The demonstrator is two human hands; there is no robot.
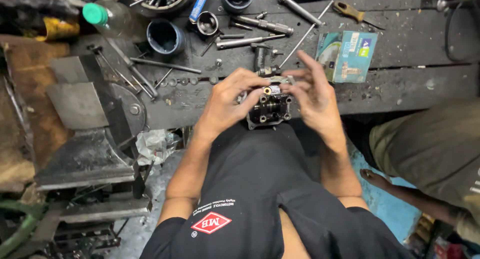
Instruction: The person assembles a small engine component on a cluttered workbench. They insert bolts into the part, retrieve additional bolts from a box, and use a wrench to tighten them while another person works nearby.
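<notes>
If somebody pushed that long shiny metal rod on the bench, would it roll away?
Probably a little. The metal rod looks round and thin, so it could roll, but the cardboard box beside it would likely stop it. It looks straight, so probably stiff.

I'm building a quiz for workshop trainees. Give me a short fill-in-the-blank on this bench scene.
1. Both hands hold a dark metal engine part at the edge of the ____.
2. The plastic bottle at the upper left has a ____ cap.
3. The small printed box lies beyond the ____ hand.
4. The heavy bench vise stands on the person's ____ side.

Missing words: workbench; green; right; left
</notes>
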